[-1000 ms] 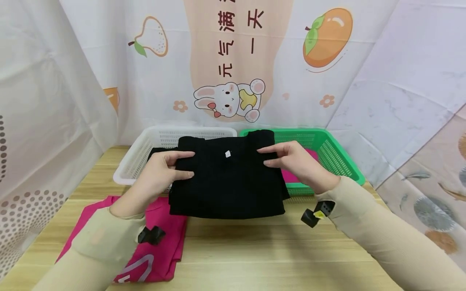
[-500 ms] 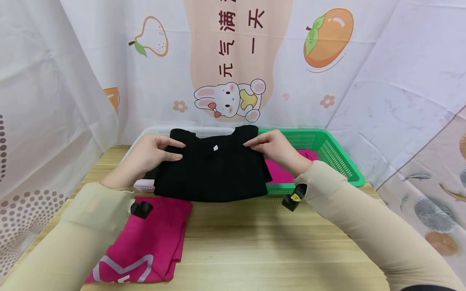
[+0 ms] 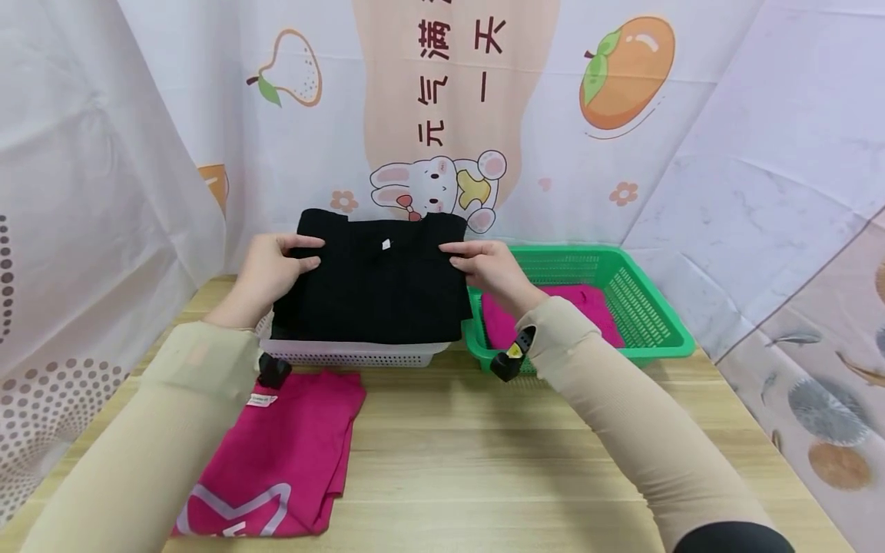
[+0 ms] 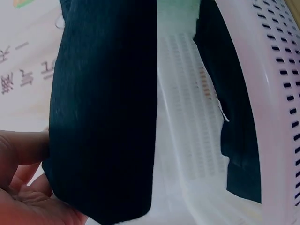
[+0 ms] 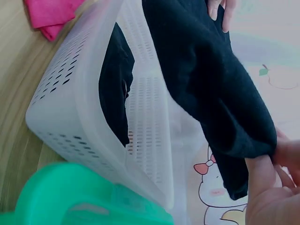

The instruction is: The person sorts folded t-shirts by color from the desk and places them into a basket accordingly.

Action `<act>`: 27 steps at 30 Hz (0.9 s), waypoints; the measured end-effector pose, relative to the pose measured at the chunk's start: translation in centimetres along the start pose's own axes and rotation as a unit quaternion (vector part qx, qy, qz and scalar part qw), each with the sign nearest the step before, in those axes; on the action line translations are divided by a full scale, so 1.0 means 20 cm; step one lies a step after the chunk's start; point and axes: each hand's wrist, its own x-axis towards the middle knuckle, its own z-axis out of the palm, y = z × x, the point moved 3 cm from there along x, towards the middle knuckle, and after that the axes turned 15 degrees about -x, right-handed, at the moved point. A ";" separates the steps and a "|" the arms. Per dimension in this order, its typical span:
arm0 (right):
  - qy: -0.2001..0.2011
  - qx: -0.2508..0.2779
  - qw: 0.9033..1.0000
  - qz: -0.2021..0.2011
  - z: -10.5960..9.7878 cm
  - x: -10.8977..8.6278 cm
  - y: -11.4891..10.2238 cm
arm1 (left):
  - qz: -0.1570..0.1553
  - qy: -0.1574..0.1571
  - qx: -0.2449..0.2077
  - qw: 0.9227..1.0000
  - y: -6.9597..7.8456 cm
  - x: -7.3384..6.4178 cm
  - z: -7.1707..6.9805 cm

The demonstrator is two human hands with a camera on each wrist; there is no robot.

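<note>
A folded black T-shirt with a small white label at its neck is held up over the white basket. My left hand pinches its left side between thumb and fingers, while the right hand grips the opposite side. Both wrist views show the shirt hanging above the basket, apart from its floor. Down in that basket lies another piece of black cloth, along the near wall. From the head view the held shirt hides most of the basket's inside.
To the right stands a green basket with folded pink cloth in it. A folded pink T-shirt with a pale star outline lies on the wooden table at front left. A printed curtain hangs behind the baskets.
Both hands have carried the black T-shirt leftward and away from me, from in front of the two baskets to above the white one. More of the green basket shows now.
</note>
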 end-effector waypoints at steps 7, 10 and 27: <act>0.024 -0.007 1.000 0.003 0.06 0.08 0.02 | -0.015 0.042 -0.003 0.999 -0.06 0.06 -0.02; 0.034 -0.002 0.999 0.004 0.09 0.13 0.05 | -0.010 0.060 0.012 0.998 -0.10 0.08 -0.04; 0.087 -0.082 0.993 0.012 0.19 0.20 0.19 | 0.012 0.125 0.085 0.988 -0.26 0.09 -0.08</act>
